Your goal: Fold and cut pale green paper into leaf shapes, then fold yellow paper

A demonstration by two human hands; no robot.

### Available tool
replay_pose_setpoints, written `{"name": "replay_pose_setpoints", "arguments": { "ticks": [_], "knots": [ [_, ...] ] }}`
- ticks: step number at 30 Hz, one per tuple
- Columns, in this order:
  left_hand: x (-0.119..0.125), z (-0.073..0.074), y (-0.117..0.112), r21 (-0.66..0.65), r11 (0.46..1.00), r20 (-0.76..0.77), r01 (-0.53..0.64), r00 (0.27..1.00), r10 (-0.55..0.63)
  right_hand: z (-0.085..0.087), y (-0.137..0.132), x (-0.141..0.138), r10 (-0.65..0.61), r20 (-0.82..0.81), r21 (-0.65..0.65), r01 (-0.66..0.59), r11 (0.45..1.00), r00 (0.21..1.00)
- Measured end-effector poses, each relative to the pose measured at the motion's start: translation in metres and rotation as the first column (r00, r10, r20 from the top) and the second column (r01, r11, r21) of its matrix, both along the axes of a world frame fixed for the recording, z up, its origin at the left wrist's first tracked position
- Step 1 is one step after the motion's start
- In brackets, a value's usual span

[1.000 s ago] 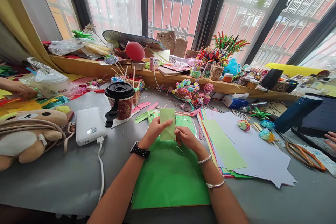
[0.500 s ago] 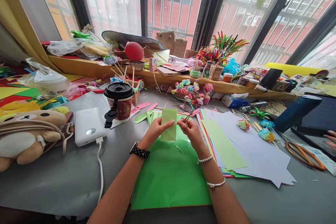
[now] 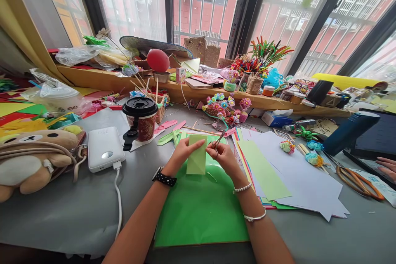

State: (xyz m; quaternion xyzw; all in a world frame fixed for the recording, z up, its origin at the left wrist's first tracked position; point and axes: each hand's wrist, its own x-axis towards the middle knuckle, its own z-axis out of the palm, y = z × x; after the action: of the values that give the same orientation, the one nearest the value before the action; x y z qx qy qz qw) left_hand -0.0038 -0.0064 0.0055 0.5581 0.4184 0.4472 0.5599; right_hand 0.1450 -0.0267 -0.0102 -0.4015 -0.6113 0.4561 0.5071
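Note:
My left hand (image 3: 183, 153) pinches the top of a small light-green paper strip (image 3: 196, 160), holding it upright over a large bright-green sheet (image 3: 201, 210) on the grey table. My right hand (image 3: 223, 157) is closed round small scissors (image 3: 218, 140), whose blades point up and touch the strip's upper right edge. A black watch is on my left wrist, with bracelets on the right.
A white power bank (image 3: 104, 149) and a lidded coffee cup (image 3: 141, 117) stand left of my hands. A plush bear bag (image 3: 34, 159) lies far left. Stacked paper sheets (image 3: 293, 173) spread to the right, with orange-handled scissors (image 3: 360, 181) and another person's hand (image 3: 386, 166) beyond.
The light-green strip dropped lower in my left hand. My right hand brought the scissors up to the strip's top right edge. The other person's hand at the far left is gone.

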Motion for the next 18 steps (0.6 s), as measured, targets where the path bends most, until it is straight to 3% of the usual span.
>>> {"name": "replay_pose_setpoints", "arguments": {
  "ticks": [9,15,18],
  "knots": [
    [-0.0009,-0.0032,0.0014,-0.032,0.999,0.017,-0.027,0.999,0.027,-0.005,0.003,-0.0042,0.023,0.032,-0.036,-0.022,0.999,0.999],
    [0.0002,-0.0001,-0.0021,0.025,0.999,-0.099,0.025,0.995,-0.022,-0.0042,0.0031,-0.0001,-0.172,-0.004,0.034,0.172,0.984,0.985],
    [0.0006,0.0009,-0.0034,0.058,0.996,-0.158,0.063,0.986,-0.053,-0.0036,0.003,0.002,-0.204,-0.019,0.025,0.205,0.978,0.979]
  ]
}}
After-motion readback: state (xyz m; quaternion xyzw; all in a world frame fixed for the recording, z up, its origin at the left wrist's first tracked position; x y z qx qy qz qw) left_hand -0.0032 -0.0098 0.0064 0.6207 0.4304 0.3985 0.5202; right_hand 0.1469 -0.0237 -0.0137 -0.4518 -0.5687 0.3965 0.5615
